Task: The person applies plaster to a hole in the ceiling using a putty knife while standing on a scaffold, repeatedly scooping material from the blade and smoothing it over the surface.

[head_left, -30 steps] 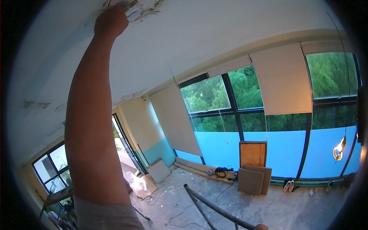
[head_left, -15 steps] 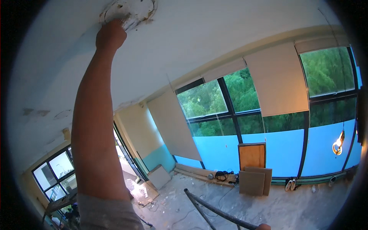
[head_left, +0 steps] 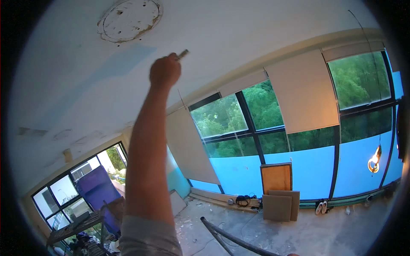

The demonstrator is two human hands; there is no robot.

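My left hand (head_left: 165, 71) is raised on a stretched arm just below the white ceiling (head_left: 222, 30). Its fingers are closed round a short, flat, tan-grey tool (head_left: 183, 54); only the tip sticks out, so its exact kind is hidden. Up and to the left of the hand, a round patch (head_left: 130, 20) in the ceiling has a cracked, brownish rim and several small dark holes. At the bottom edge, a sliver of my right hand (head_left: 293, 254) shows on a dark metal rail (head_left: 239, 240), closed round it as far as can be seen.
Tall windows (head_left: 299, 170) with pale blinds (head_left: 303, 94) line the far wall. A lit bulb (head_left: 374, 160) hangs at right. Boards (head_left: 279, 205) lean below the windows, beside shoes (head_left: 321, 207). Debris and cables lie on the concrete floor (head_left: 213, 230). A cluttered scaffold-like rack (head_left: 85, 226) stands lower left.
My left hand has come away from the round ceiling patch, moving right and down, and the tool's tip now shows. The view has shifted slightly; my right hand stays at the rail.
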